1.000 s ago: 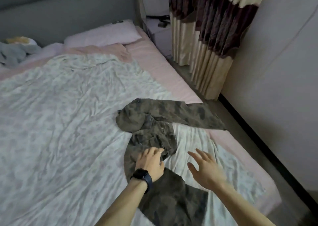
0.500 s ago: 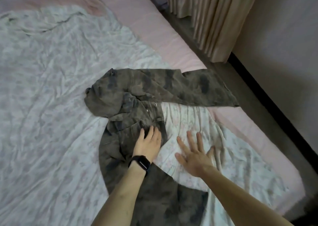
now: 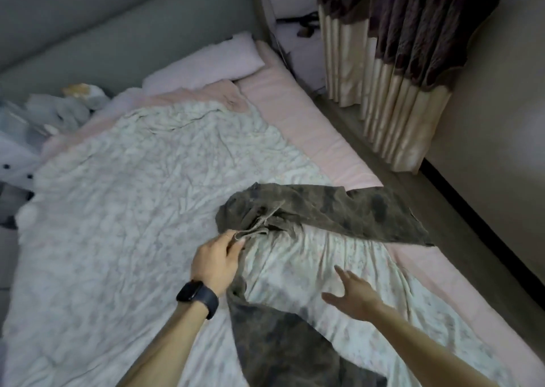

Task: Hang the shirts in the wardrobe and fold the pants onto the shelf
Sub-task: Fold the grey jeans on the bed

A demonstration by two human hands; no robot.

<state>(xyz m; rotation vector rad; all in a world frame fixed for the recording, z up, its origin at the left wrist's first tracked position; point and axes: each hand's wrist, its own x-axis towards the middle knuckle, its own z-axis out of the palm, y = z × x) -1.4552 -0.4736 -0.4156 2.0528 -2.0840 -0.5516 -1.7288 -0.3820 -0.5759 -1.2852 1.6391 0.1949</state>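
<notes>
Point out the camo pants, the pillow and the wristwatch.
camo pants (image 3: 354, 209), head view, on the leg stretched out to the right.
pillow (image 3: 206, 62), head view, on the middle of its top.
wristwatch (image 3: 189, 291), head view, on its dark screen.

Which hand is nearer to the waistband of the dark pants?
Left. The left hand pinches the pants at the waistband; the right hand is open over the sheet, apart from them.

Crumpled floral bedspread (image 3: 132, 209) under left hand (image 3: 216, 264) and right hand (image 3: 354, 296). Pink sheet (image 3: 309, 127) bare beyond right hand. Pale pillow (image 3: 206, 65), grey headboard (image 3: 118, 33) far ahead of left hand. Brown-and-cream curtain (image 3: 413, 62) far ahead of right hand; floor (image 3: 442, 209), wall (image 3: 501, 150) to its right. Grey bundle (image 3: 59, 112) far left of left hand.
</notes>
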